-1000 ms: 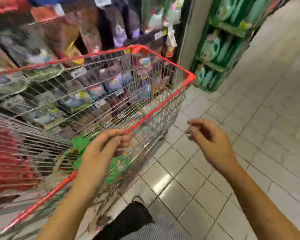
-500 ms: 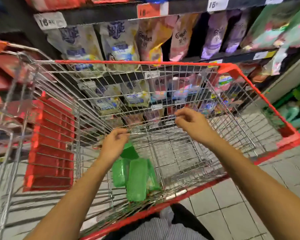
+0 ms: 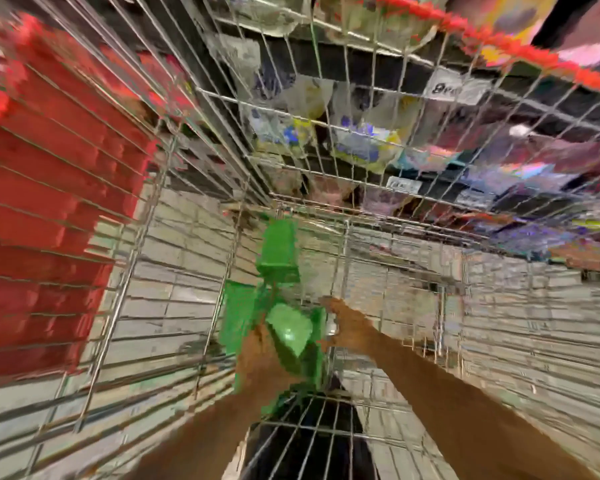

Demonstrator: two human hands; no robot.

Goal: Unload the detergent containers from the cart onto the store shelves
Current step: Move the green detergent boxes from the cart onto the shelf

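Note:
The frame is heavily blurred. Several green detergent containers lie at the bottom of the wire cart (image 3: 361,209). One green container (image 3: 279,251) lies farthest from me and another (image 3: 238,317) sits to the left. Both my arms reach down into the cart. My left hand (image 3: 257,355) grips a green detergent container (image 3: 290,329) from its near left side. My right hand (image 3: 342,327) curls around the same container's right edge. The lower part of this container is hidden behind my left hand.
The cart has a red rim (image 3: 499,39) and a red plastic child-seat flap (image 3: 49,209) on the left. Beyond the far wire wall, store shelves (image 3: 447,91) hold detergent pouches and price tags. Pale floor tiles (image 3: 534,341) show through the cart's bottom.
The camera has dropped close into the cart. Both hands have gone from above the basket down to the bottom and closed on a green container.

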